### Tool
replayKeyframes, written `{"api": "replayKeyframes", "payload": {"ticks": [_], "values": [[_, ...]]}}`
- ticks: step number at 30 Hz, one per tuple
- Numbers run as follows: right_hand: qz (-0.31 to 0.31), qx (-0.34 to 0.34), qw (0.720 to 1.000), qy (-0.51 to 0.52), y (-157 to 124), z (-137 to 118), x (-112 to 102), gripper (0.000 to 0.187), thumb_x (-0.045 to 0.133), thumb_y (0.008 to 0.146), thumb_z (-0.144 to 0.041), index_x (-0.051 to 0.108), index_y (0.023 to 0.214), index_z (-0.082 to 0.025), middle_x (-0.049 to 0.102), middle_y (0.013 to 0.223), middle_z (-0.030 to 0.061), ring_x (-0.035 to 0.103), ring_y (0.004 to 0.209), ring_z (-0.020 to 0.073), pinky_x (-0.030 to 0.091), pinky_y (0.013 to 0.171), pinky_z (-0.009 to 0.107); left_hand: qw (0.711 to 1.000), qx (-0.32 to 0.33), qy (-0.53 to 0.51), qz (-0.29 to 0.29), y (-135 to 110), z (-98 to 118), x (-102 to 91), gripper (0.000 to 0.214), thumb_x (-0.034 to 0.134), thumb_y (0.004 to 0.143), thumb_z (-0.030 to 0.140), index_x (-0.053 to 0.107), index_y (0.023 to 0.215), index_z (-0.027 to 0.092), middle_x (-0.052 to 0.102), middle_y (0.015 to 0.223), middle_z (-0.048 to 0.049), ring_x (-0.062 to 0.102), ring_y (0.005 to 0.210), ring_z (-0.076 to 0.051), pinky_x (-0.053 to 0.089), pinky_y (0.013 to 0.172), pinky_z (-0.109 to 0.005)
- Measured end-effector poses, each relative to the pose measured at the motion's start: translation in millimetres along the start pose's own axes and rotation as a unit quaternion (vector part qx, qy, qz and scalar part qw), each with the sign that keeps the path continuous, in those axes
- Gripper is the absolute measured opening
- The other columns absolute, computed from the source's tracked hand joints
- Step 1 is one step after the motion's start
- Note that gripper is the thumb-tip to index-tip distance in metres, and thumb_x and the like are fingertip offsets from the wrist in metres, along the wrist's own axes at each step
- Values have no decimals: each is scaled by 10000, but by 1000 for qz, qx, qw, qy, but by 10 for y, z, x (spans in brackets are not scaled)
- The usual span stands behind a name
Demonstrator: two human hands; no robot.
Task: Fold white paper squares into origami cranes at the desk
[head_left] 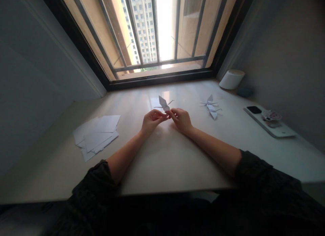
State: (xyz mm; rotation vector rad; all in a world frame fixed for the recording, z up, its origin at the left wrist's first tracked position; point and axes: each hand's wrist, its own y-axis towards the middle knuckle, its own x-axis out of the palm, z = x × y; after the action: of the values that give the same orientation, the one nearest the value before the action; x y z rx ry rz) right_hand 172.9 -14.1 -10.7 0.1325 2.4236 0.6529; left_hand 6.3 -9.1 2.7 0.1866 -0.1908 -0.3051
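Note:
Between my hands is a white folded paper crane, its pointed wing up and its thin neck and tail sticking out sideways. My left hand pinches its near part with thumb and forefinger. From the other side my right hand pinches the same near wing, the fingertips of both hands almost touching. Part of that wing is hidden behind the fingers. Two more paper cranes lie close together on the white sill to the right, apart from my hands.
A loose stack of white paper sheets lies at the left. On the right are a phone with a round grip on its back, a white cup-like object and a small dark item. A barred window closes off the back.

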Motion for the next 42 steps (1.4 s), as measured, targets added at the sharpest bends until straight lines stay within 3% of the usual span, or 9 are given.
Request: {"api": "replayKeyframes", "payload": {"ticks": [7,11,16,19,25,31,36,42], "values": [[20,-9,999,28,-8,-36,-9,344,457,936,-458,647,767,-226,663,759,43,582,756,195,410,698,302,999,-32,17,6,22,10,-16,437,815,646,368,567,946,171,735,808,-48,707,748,-193,533,791,-365],[26,-32,999,34,-4,-26,-4,283,481,933,-415,667,839,-224,676,810,51,596,785,200,428,715,307,998,-59,14,-9,43,13,-55,548,785,667,447,576,1088,164,745,831,-70,715,740,-212,525,769,-350],[26,-80,996,39,0,16,9,195,516,922,-301,702,932,-243,715,921,50,630,870,204,465,775,321,998,-47,-6,-30,13,44,-60,622,752,713,452,568,1253,204,750,913,-64,722,787,-215,526,788,-339],[30,-92,994,57,4,44,18,179,550,904,-277,717,965,-258,722,933,40,640,888,201,478,792,323,999,-28,-13,-27,-3,35,-30,530,775,699,406,641,1166,196,751,892,-55,718,785,-206,536,815,-355],[30,-48,995,84,19,43,12,203,553,887,-252,734,978,-244,709,902,42,625,788,180,484,711,295,999,36,2,11,14,-53,-11,354,791,674,360,724,969,176,740,988,-78,701,859,-214,549,856,-391],[24,-27,997,74,23,51,15,345,511,794,-70,732,1004,-232,692,813,26,605,780,183,467,729,289,997,44,57,-40,-6,-94,-40,334,786,683,331,722,974,180,748,925,-75,703,851,-204,546,789,-321],[19,-17,997,74,27,56,20,204,515,832,-188,718,853,-200,707,855,46,607,786,193,443,709,294,990,53,123,-48,-28,-41,-36,340,758,708,378,719,976,171,736,1005,-98,701,879,-216,543,759,-300],[5,32,996,88,34,18,10,209,514,798,-254,688,713,-174,659,680,20,552,648,157,375,608,261,988,70,132,-45,-15,-53,-63,331,743,724,377,714,980,169,738,989,-91,701,862,-206,543,748,-293]]}}
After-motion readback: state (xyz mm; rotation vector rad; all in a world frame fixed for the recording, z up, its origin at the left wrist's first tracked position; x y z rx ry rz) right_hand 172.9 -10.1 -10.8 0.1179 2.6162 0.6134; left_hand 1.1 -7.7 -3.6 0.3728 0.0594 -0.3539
